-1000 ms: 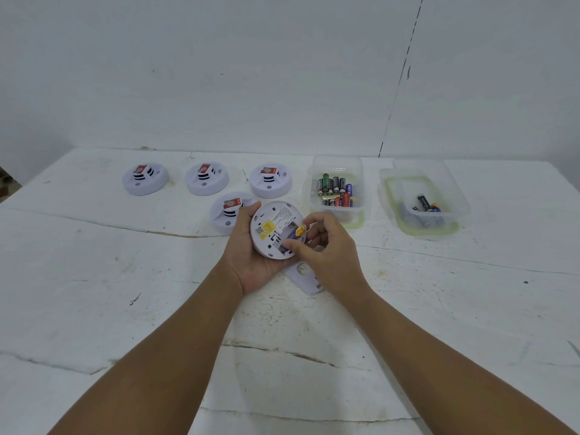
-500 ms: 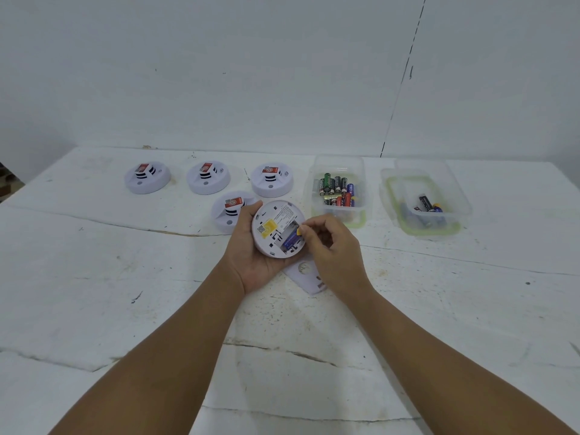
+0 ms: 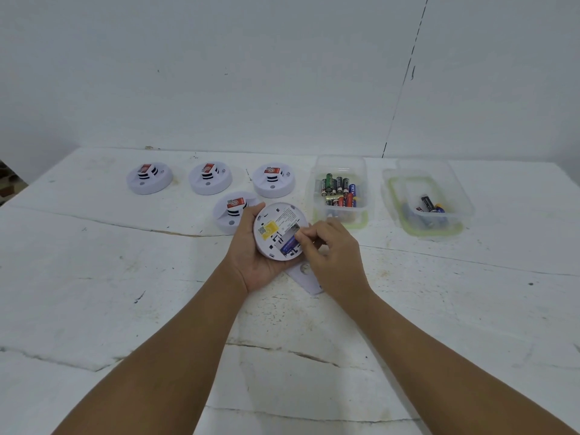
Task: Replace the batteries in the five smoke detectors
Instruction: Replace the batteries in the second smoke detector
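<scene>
My left hand point(image 3: 254, 262) grips the round white smoke detector point(image 3: 277, 230); my right hand point(image 3: 329, 255) pinches at the blue battery point(image 3: 289, 245); pushed crooked, it could pop out.

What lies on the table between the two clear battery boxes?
Nothing: in the head view only bare white table lies between the fuller box and the emptier box.

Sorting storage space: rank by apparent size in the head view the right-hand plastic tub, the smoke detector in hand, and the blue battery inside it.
1. Right-hand plastic tub, largest.
2. Smoke detector in hand, though it sits nearer the camera, so the gap is unsure.
3. Blue battery, clearly smallest.
</scene>
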`<state>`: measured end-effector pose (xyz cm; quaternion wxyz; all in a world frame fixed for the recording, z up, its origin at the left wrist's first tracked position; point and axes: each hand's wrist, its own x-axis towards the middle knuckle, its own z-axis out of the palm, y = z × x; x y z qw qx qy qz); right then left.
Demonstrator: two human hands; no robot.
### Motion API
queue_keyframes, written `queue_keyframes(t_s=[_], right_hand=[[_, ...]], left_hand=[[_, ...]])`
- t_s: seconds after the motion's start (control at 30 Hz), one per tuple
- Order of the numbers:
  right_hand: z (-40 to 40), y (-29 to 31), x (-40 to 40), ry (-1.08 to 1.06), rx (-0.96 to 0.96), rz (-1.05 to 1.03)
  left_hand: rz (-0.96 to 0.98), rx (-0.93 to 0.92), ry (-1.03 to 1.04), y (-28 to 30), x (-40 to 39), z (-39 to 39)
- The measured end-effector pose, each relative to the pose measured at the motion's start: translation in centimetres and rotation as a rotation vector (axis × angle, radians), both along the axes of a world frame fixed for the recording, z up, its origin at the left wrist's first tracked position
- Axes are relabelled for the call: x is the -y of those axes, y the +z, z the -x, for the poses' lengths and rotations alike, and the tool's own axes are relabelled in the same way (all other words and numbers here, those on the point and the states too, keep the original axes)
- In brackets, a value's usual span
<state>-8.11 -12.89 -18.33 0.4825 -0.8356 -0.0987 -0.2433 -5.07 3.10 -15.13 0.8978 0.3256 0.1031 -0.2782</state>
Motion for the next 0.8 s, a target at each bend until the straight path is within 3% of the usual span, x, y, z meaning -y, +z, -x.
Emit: queue_keyframes(t_s=[0.23, 0.8], right_hand=[[0.6, -0.2, -0.9, -0.022, 0.080, 0.164], [1.3, 0.8, -0.1, -0.015, 0.105, 0.092]], left_hand=[[-0.043, -0.026, 0.031, 0.1, -0.2, -0.2], [-0.031, -0.006, 0.073, 0.5, 0.2, 0.2]])
